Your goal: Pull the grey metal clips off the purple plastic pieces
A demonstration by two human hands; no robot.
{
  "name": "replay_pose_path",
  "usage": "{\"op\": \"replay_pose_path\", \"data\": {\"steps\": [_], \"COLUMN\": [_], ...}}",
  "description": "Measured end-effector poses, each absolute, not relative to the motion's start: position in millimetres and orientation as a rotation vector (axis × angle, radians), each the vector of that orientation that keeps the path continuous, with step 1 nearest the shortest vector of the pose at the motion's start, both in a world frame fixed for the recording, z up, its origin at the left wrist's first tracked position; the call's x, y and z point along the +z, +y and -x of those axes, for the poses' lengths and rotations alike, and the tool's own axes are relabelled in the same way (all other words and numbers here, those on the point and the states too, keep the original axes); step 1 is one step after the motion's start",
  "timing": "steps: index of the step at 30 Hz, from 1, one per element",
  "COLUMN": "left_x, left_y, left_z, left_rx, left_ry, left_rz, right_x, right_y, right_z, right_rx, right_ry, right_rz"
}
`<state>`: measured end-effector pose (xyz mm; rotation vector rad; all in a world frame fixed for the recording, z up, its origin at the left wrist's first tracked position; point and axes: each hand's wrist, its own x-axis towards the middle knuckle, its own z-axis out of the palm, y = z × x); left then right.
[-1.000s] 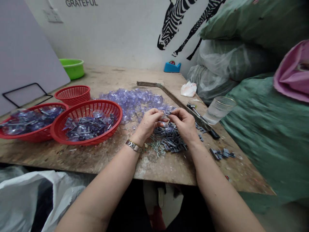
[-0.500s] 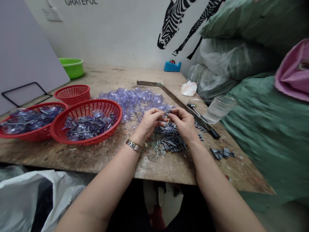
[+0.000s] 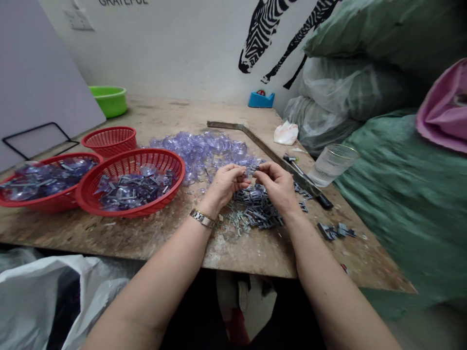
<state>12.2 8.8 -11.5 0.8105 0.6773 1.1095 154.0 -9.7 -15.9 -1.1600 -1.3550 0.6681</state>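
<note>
My right hand (image 3: 278, 184) pinches a small grey plastic part (image 3: 254, 167) between thumb and fingers. Close beside it, my left hand (image 3: 226, 183) has its thumb and fingertips pressed together; what they hold is too small to make out. Below the hands lies a heap of dark grey plastic frame pieces (image 3: 260, 214), partly hidden by my right hand. Tiny pale green pins (image 3: 237, 221) are scattered at its left. Behind the hands spreads a pile of clear purple plastic pieces (image 3: 197, 150).
Red baskets stand at left, the front one (image 3: 178, 189) holding purple and grey pieces. A bent metal bar (image 3: 260, 143) with a black end lies across the right side, near a glass of water (image 3: 330, 167). Green sacks (image 3: 401, 209) crowd the table's right edge.
My left fingertips have drawn slightly left, away from my right ones, and the grey part shows more plainly between the hands. Otherwise the scene is the same.
</note>
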Motion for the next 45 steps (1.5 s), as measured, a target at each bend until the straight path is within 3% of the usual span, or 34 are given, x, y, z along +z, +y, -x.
{"op": "replay_pose_path", "data": {"steps": [45], "left_x": [-3.8], "left_y": [1.9], "left_z": [-12.3], "left_rx": [1.067], "left_ry": [0.779], "left_rz": [-1.049], "right_x": [-24.2], "right_y": [-7.2], "right_z": [-155.8], "right_rx": [0.690], "right_ry": [-1.435], "right_rz": [1.141]}}
